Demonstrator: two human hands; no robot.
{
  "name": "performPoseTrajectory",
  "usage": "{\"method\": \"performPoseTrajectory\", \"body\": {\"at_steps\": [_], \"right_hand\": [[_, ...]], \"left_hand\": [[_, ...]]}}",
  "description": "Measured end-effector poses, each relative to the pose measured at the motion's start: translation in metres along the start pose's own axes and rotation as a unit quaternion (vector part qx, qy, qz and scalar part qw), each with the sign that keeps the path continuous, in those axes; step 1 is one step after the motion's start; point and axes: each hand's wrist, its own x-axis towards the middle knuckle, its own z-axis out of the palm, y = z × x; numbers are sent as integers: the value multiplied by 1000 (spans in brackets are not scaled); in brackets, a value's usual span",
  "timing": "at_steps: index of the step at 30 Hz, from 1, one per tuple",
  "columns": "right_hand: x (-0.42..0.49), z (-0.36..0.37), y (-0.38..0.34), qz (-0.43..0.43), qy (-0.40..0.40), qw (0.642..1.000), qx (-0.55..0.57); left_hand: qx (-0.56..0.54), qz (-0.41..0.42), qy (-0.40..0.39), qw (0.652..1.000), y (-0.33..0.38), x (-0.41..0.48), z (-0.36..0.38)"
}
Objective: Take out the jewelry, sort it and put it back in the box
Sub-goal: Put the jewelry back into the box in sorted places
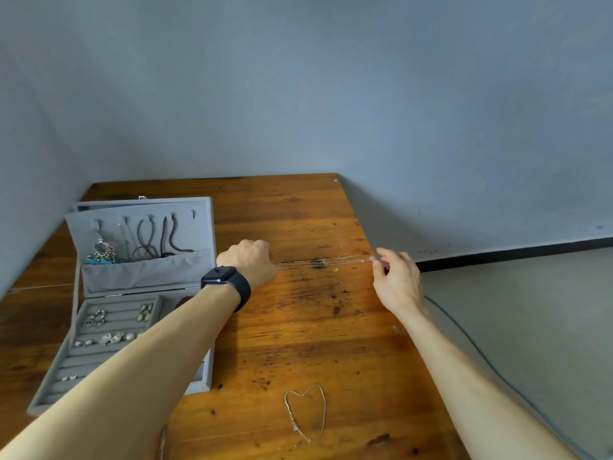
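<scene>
A thin silver chain necklace (323,261) is stretched taut just above the wooden table (298,343). My left hand (248,262), with a dark watch on its wrist, is closed on the chain's left end. My right hand (396,280) pinches its right end near the table's right edge. A second silver chain (306,411) lies in a loop on the table near me. The grey velvet jewelry box (199,360) stands open at the left; cords and a large earring hang in its lid (139,240), and earrings sit in its ring rows. My left forearm hides part of the tray.
The table's right edge runs close beside my right hand, with grey floor (530,327) and a thin dark cable (471,343) below it. Blue-grey walls close in behind and at the left.
</scene>
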Motion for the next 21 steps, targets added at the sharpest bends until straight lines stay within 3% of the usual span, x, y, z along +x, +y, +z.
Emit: {"method": "performPoseTrajectory", "body": {"at_steps": [9,13,17,21], "right_hand": [[-141,-46,-43,-140,30,988,57],[-213,-39,-42,-165,-10,985,56],[-257,-22,-42,-162,-43,986,15],[-264,-13,-57,-167,-23,985,-27]], "left_hand": [[-13,131,110,985,3,-123,8],[-89,182,119,972,-8,-198,36],[-120,168,99,973,-24,-252,74],[-42,124,56,990,-36,-269,101]]}}
